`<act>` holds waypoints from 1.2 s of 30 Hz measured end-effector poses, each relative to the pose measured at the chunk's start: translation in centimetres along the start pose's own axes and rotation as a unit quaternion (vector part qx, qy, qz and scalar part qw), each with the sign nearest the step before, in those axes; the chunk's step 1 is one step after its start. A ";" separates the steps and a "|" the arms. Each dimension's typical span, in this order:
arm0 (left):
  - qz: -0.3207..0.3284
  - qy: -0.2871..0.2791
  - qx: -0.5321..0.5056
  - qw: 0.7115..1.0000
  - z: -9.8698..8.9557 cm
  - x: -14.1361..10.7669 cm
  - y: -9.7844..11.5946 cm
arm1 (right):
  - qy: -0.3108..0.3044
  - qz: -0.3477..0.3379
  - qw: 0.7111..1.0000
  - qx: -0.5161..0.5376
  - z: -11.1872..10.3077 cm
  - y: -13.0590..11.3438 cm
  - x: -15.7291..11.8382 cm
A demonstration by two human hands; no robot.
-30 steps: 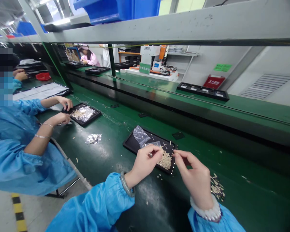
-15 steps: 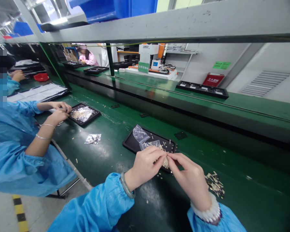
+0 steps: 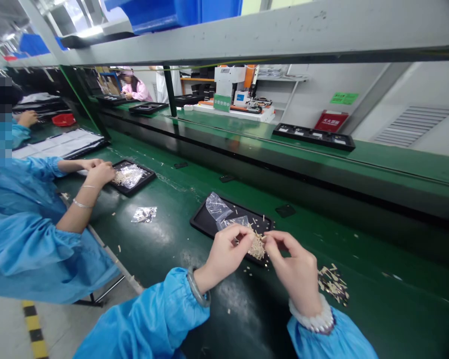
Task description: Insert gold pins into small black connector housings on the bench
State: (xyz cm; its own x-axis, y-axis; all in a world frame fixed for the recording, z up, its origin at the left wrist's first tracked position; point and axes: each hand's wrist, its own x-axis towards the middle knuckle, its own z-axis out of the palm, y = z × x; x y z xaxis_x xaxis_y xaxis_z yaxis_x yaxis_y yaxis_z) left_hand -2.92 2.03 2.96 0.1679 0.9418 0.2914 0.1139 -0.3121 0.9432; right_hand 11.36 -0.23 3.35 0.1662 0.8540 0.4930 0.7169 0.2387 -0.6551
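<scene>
A black tray (image 3: 202, 222) lies on the green bench, holding clear plastic bags (image 3: 217, 207) and a heap of small beige strips (image 3: 257, 248). Over the tray's near edge, my left hand (image 3: 228, 252) has thumb and forefinger pinched together; whatever is between them is too small to name. My right hand (image 3: 294, 264) is just right of the heap, its fingertips closed on a small beige strip (image 3: 264, 238). A short gap separates the two hands. Right of my right hand, a pile of beige and dark pieces (image 3: 333, 284) rests on the bench.
At the left a co-worker in a blue smock (image 3: 22, 209) works over another black tray (image 3: 149, 175). A small clear bag (image 3: 144, 214) lies between the trays. Dark flat parts (image 3: 285, 211) dot the bench behind. A raised ledge (image 3: 377, 162) runs along the back.
My two hands, fingertips together before, have moved apart, and my right hand now shows a beige strip at its fingertips. The co-worker's near hand has shifted right, towards their tray.
</scene>
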 end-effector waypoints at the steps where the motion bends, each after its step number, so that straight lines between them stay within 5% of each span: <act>1: -0.022 0.005 -0.021 1.000 0.0 0.1 -0.2 | 0.000 0.015 1.000 -0.018 -0.1 0.4 0.2; 7: -0.117 0.014 -0.114 0.987 0.3 0.9 -1.1 | -0.099 0.014 0.971 -0.219 0.7 2.7 0.9; 13: -0.187 0.019 -0.146 0.971 0.4 1.3 -1.3 | -0.135 -0.050 0.979 -0.144 1.6 4.1 0.9; 23: -0.137 0.021 -0.131 0.982 0.8 1.2 -2.3 | -0.052 -0.099 0.994 0.013 0.5 1.6 0.7; 36: -0.073 -0.031 -0.063 0.995 0.3 0.6 -1.3 | -0.046 -0.171 0.983 -0.047 0.1 0.5 0.0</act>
State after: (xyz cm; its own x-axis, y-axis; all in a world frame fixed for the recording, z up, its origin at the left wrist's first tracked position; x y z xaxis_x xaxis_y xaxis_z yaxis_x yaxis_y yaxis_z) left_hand -2.69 2.99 1.87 0.2197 0.9649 0.1436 0.0182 -0.1513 0.9883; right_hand 11.59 -0.04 2.98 -0.1539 0.7705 0.6186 0.7803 0.4788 -0.4022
